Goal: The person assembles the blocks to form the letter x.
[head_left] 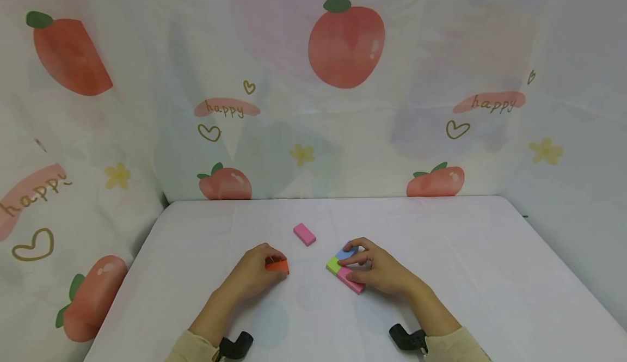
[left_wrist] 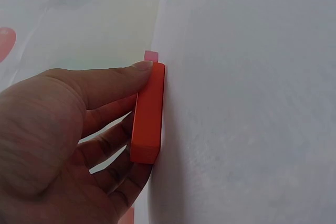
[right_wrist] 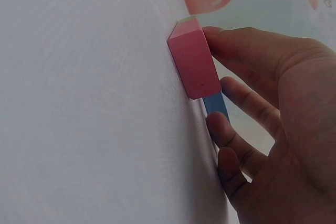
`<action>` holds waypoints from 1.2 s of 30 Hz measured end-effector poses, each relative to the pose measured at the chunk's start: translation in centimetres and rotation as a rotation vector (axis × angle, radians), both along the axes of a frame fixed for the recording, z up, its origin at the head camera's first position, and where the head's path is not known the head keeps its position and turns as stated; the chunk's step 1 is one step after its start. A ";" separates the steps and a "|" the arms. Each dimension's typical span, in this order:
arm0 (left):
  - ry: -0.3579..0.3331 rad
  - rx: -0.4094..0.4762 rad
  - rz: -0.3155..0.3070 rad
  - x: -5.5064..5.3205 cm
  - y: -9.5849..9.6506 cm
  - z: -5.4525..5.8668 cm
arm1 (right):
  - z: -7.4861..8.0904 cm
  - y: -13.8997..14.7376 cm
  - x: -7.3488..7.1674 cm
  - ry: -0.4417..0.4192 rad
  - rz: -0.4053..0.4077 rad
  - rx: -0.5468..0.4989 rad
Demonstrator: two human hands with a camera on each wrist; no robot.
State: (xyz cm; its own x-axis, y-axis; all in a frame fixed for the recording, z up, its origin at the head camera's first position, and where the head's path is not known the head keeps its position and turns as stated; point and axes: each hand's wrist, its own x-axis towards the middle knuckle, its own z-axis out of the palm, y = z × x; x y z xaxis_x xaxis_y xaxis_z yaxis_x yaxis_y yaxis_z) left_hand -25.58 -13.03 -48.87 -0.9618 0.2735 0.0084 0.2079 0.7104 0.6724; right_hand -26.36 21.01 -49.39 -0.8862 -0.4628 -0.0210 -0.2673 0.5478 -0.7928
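In the head view, my left hand (head_left: 251, 272) pinches an orange rectangular block (left_wrist: 149, 116) between thumb and fingers, close over the white table. To the right, my right hand (head_left: 384, 270) has its thumb and fingers on a cornered group of blocks. That group is made of a green block (head_left: 332, 265) at the corner, a blue block (head_left: 342, 254) behind it and a pink block (head_left: 350, 283) in front. The thumb is at the pink block, and other fingers reach the green and blue ones, partly hiding them.
A second, loose pink block (head_left: 305, 234) lies farther back on the table (head_left: 416, 226), between the hands. Fruit-printed cloth (head_left: 274, 128) hangs behind and beside the table. Black wrist cameras (head_left: 237, 345) sit by the sleeves.
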 end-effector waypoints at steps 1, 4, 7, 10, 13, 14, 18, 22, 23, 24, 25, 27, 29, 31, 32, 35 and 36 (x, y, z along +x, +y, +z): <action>0.002 0.000 -0.002 0.0 0.0 0.0 | 0.0 0.0 0.0 -0.001 -0.001 0.000; 0.002 -0.003 -0.007 0.0 0.0 0.1 | 0.0 0.0 0.0 0.003 -0.004 0.005; 0.003 -0.006 -0.010 0.0 0.0 0.1 | -0.1 0.0 -0.1 0.009 -0.006 0.012; 0.004 -0.011 -0.010 0.0 0.1 0.0 | 0.0 -0.1 -0.1 0.009 -0.008 0.018; 0.003 -0.009 -0.012 0.0 0.1 0.0 | 0.0 -0.1 0.0 0.006 -0.009 0.021; 0.002 -0.009 -0.013 -0.1 0.1 0.0 | 0.0 -0.1 0.0 0.005 -0.009 0.021; 0.002 -0.011 -0.019 -0.1 0.1 0.0 | 0.0 -0.1 0.0 0.010 -0.012 0.026; -0.005 -0.014 -0.024 -0.1 0.3 0.0 | 0.0 -0.1 0.0 0.014 -0.014 0.024; -0.011 -0.011 -0.021 -0.1 0.3 0.0 | 0.1 -0.1 0.0 0.013 -0.014 0.022; -0.012 -0.011 -0.023 -0.1 0.4 0.0 | 0.1 -0.1 0.0 0.010 -0.014 0.019; -0.014 -0.011 -0.024 -0.1 0.4 0.0 | 0.1 -0.1 0.0 0.006 -0.012 0.015; -0.016 -0.010 -0.025 0.0 0.6 0.0 | 0.1 -0.1 0.1 0.000 -0.009 0.011; -0.022 -0.009 -0.020 0.0 0.7 0.1 | 0.1 -0.1 0.1 -0.002 -0.006 0.010; -0.024 -0.012 -0.019 0.0 0.8 0.1 | 0.1 -0.1 0.1 0.000 -0.006 0.014; -0.023 -0.013 -0.019 0.1 0.8 0.2 | 0.1 -0.1 0.1 0.003 -0.006 0.017; -0.023 -0.016 -0.015 0.1 0.9 0.2 | 0.1 -0.1 0.0 0.006 -0.007 0.021; -0.018 -0.016 -0.018 0.1 0.8 0.2 | 0.1 -0.1 0.0 0.007 -0.006 0.022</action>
